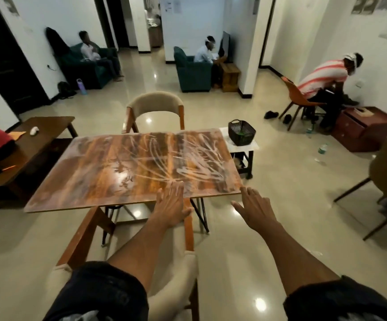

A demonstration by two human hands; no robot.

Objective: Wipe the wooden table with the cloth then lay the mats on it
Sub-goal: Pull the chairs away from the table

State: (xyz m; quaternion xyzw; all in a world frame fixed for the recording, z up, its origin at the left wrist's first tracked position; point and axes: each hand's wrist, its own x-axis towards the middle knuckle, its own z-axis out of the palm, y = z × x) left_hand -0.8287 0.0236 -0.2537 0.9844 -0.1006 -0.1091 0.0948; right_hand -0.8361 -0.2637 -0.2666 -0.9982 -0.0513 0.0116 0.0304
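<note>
Wooden table (109, 172) smeared, hands flat-fingered, holding nothing, left hand (171, 205), right hand (255, 208)

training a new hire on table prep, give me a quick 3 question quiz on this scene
1. True or false: the wooden table is already wiped clean.
2. What sits on the small white side table? A) black basket B) folded mats C) a kettle
3. What are the left hand and right hand holding?

Key
1. False: whitish smears cover the top.
2. A, the black basket.
3. Nothing. Both are open with fingers spread at the table's near edge; no cloth or mats are in view.
</note>
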